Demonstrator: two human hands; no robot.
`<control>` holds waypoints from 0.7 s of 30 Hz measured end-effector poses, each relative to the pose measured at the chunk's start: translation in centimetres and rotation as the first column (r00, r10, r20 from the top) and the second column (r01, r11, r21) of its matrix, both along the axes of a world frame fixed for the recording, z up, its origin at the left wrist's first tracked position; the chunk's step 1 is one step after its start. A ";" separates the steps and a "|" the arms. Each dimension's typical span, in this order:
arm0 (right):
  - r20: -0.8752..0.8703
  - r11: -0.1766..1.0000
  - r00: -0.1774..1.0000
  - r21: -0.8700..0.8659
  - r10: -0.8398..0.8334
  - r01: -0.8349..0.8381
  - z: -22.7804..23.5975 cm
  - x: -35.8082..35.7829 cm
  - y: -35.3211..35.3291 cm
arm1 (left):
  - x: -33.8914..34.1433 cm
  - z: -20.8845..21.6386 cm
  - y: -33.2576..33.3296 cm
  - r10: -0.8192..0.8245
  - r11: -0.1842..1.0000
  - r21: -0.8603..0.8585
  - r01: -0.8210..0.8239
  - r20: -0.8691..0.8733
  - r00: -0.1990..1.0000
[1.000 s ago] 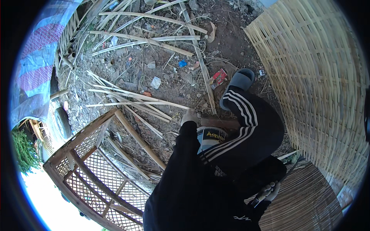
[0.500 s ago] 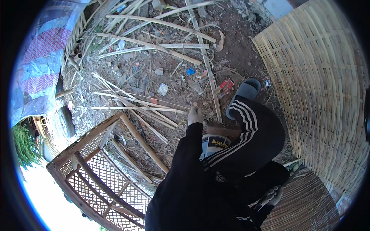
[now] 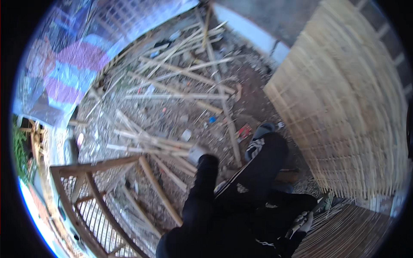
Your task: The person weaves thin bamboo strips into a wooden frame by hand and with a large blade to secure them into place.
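Note:
My left hand [image 3: 198,153], in a pale glove, reaches to the near ends of several split bamboo strips [image 3: 150,139] on the ground. Motion smears its fingers, so whether they grip a strip is unclear. Low on the right, by my bent knee, my gloved right hand [image 3: 303,221] is closed round what looks like a knife [image 3: 318,204]; part of its blade shows beyond the hand. Further off, more bamboo strips [image 3: 180,95] lie crossed over one another.
A tall woven bamboo panel [image 3: 340,107] stands at my right. Bundled thin sticks [image 3: 348,232] lie below it. A wooden lattice frame [image 3: 103,206] leans at the lower left. Litter, including a red packet [image 3: 244,131], dots the dirt. A patterned sheet [image 3: 81,60] hangs at the upper left.
My left hand has moved left and nearer to me, onto the strip ends. The view has tilted up, showing more wall and sheet. My right hand keeps its hold.

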State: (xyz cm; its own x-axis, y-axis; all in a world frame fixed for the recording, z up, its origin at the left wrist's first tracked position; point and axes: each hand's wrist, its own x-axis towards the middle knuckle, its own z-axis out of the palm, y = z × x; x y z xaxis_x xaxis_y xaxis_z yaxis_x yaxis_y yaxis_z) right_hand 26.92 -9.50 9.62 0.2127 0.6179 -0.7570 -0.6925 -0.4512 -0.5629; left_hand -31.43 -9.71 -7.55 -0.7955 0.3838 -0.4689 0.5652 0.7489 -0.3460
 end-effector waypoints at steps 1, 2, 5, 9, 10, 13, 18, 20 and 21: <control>0.001 0.999 1.000 -0.042 0.030 -0.030 0.0 -1.5 -0.4 | -3.3 -2.3 -5.3 -0.203 0.979 -0.058 0.195 -0.231 0.952; -0.021 0.993 0.998 -0.098 0.059 -0.061 -0.2 -3.3 -0.8 | -7.1 -3.2 -11.4 -0.372 0.928 -0.194 0.317 -0.471 0.800; 0.061 1.000 0.998 0.004 -0.020 0.020 0.2 -1.9 -1.3 | -3.8 -2.9 -5.1 -0.106 0.993 0.030 0.114 -0.195 0.975; 0.053 0.999 0.999 0.052 -0.001 -0.001 1.3 -2.6 -2.1 | -3.2 1.4 -3.8 0.652 0.349 0.733 -0.584 0.257 0.713; 0.074 0.997 0.997 0.064 0.037 -0.042 1.2 -2.5 -2.2 | -2.5 2.2 -2.8 0.664 0.107 0.773 -0.625 0.412 0.624; 0.064 0.992 0.997 0.124 -0.033 0.024 2.0 -2.7 -3.2 | -2.1 5.7 -0.3 0.570 -0.174 0.771 -0.612 0.586 0.577; 0.013 0.987 0.997 0.148 -0.073 0.070 2.3 -3.4 -3.7 | -2.1 10.9 4.3 0.342 -0.432 0.705 -0.563 0.705 0.621; 0.001 0.983 0.996 0.160 -0.091 0.090 2.5 -3.4 -3.7 | -0.8 13.2 6.6 0.242 -0.500 0.662 -0.559 0.726 0.644; 0.002 0.984 0.996 0.157 -0.088 0.087 2.6 -3.5 -3.9 | -0.1 14.3 7.6 0.193 -0.524 0.641 -0.562 0.731 0.654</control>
